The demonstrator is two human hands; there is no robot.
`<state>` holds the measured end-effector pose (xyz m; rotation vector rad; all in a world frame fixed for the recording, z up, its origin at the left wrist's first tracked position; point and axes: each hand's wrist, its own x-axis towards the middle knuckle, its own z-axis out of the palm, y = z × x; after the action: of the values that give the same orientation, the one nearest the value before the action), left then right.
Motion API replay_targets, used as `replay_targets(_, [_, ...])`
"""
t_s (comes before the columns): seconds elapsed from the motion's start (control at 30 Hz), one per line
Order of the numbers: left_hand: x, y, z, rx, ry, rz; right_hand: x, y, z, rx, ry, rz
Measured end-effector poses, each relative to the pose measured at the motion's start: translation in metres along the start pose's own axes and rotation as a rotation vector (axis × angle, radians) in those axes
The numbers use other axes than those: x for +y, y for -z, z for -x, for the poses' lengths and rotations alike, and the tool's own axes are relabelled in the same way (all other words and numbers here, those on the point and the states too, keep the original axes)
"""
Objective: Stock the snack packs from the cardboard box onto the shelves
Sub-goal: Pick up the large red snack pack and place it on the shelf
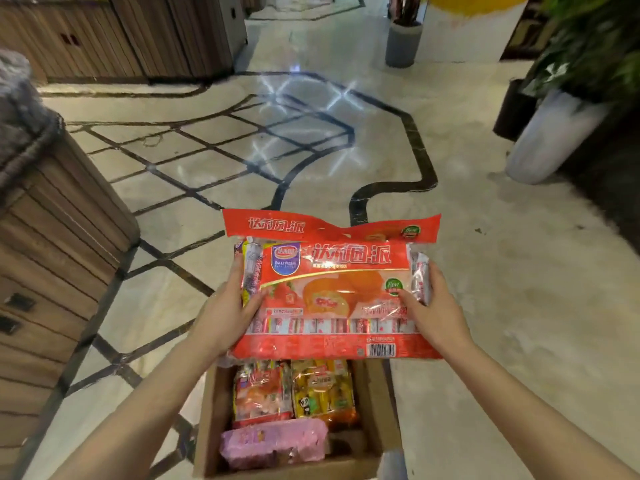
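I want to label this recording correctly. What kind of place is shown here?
Probably a shop or mall interior: polished marble floor with dark inlay lines, wooden display units, and a cardboard box of packaged snacks.

You are standing in a shop, on what looks like a supermarket floor. Polished marble floor (pixel 485 271) with dark inlaid lines runs out ahead of you, wide like a store aisle. Wooden display stands (pixel 62 244) with slatted sides sit to your left and further back (pixel 138 36). Potted plants (pixel 588 57) in tall white and grey planters dress the right side. At your feet a cardboard box (pixel 211 427) holds sealed snack packs (pixel 322 393), and the large red snack pack (pixel 332 292) in front of you carries a barcode and retail branding.
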<state>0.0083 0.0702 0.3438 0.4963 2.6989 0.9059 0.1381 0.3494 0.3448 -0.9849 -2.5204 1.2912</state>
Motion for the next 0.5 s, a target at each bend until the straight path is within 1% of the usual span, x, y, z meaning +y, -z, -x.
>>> replay_targets(0.1, [0.068,0.044,0.014,0.001,-0.087,0.01,-0.039,0.069,0.029,0.08,-0.014,-0.015])
replay_targets(0.23, [0.143,0.073,0.037,-0.035,-0.246,0.013,-0.061,0.143,0.079,0.198,-0.037,-0.036])
replay_targets(0.33, [0.194,0.078,0.054,-0.08,-0.349,-0.001,-0.062,0.194,0.123,0.28,-0.068,-0.026])
replay_targets(0.5, [0.285,0.061,0.087,-0.229,-0.53,0.052,-0.045,0.28,0.203,0.467,-0.163,0.019])
